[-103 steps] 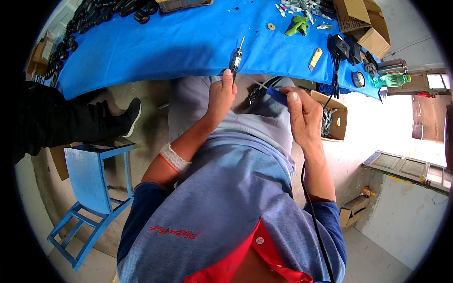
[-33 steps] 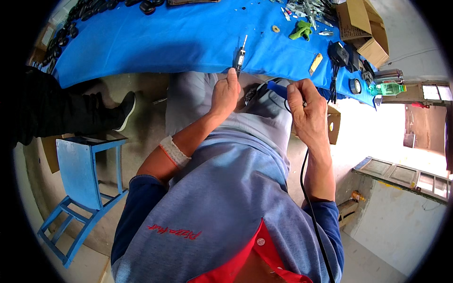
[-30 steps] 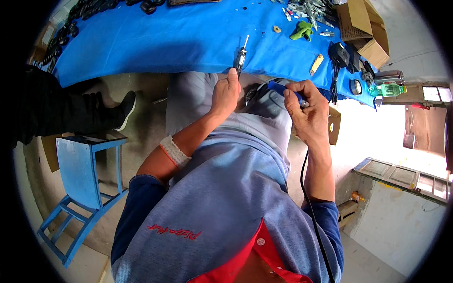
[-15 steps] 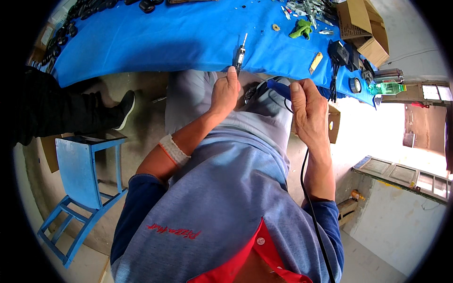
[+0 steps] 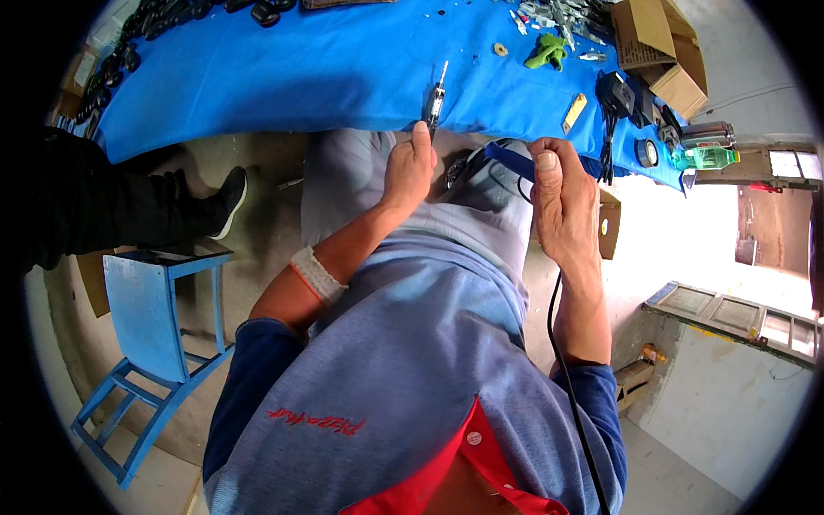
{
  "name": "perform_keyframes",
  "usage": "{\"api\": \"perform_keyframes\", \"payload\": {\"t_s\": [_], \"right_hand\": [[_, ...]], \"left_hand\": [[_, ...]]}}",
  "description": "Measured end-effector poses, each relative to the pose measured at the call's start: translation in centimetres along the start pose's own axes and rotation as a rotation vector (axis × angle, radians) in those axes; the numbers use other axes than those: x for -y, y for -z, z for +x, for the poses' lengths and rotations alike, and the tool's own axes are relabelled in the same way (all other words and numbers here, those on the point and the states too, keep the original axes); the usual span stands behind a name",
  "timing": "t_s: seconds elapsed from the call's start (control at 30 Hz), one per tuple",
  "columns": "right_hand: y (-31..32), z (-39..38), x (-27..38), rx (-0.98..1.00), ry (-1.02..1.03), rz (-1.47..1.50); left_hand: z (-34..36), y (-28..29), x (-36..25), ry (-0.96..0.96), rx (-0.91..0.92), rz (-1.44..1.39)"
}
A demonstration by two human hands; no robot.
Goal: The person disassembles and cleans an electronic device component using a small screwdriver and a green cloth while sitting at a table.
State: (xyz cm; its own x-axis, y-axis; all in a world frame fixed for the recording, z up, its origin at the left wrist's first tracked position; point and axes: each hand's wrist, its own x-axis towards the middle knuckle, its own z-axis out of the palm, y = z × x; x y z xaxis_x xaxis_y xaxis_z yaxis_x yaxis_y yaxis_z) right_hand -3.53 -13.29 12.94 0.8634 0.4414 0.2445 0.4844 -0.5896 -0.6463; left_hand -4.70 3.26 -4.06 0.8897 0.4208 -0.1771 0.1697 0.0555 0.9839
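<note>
My left hand [image 5: 409, 173] is closed around the lower end of a slim black-and-silver part [image 5: 434, 109] with a thin pale rod on top, held upright near the blue cloth's front edge. My right hand [image 5: 560, 209], a little to the right, grips a blue-handled corded tool [image 5: 509, 160] angled toward that part, thumb along the handle; its thin tip is hard to make out. A black cord [image 5: 559, 343] runs down past my right forearm. My knees are under the table, below both hands.
The blue-clothed table [image 5: 283, 69] holds black casings [image 5: 266, 13], metal parts [image 5: 558, 17], a green cloth [image 5: 547, 53], adapter [image 5: 614, 94], tape roll [image 5: 646, 153], bottle [image 5: 705, 158] and cardboard box [image 5: 652, 43]. A person's black-trousered leg [image 5: 146, 202] and blue chair [image 5: 142, 318] are at left.
The table shifted slightly up in view since the earliest frame. My right thumb and fingers have shifted several times on the blue handle; my left hand keeps its hold, nearly still.
</note>
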Motion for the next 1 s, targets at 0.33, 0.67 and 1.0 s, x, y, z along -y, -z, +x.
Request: {"api": "perform_keyframes", "payload": {"t_s": [0.33, 0.67, 1.0], "right_hand": [[-0.2, 0.2, -0.1, -0.009, 0.004, 0.053], [0.1, 0.2, 0.8, 0.066, -0.086, 0.061], [-0.2, 0.1, -0.8, 0.040, 0.035, 0.124]], "left_hand": [[0.1, -0.1, 0.2, -0.013, 0.016, -0.007], [0.2, -0.2, 0.5, -0.019, -0.018, 0.023], [0.1, -0.3, 0.2, -0.024, -0.024, 0.056]]}}
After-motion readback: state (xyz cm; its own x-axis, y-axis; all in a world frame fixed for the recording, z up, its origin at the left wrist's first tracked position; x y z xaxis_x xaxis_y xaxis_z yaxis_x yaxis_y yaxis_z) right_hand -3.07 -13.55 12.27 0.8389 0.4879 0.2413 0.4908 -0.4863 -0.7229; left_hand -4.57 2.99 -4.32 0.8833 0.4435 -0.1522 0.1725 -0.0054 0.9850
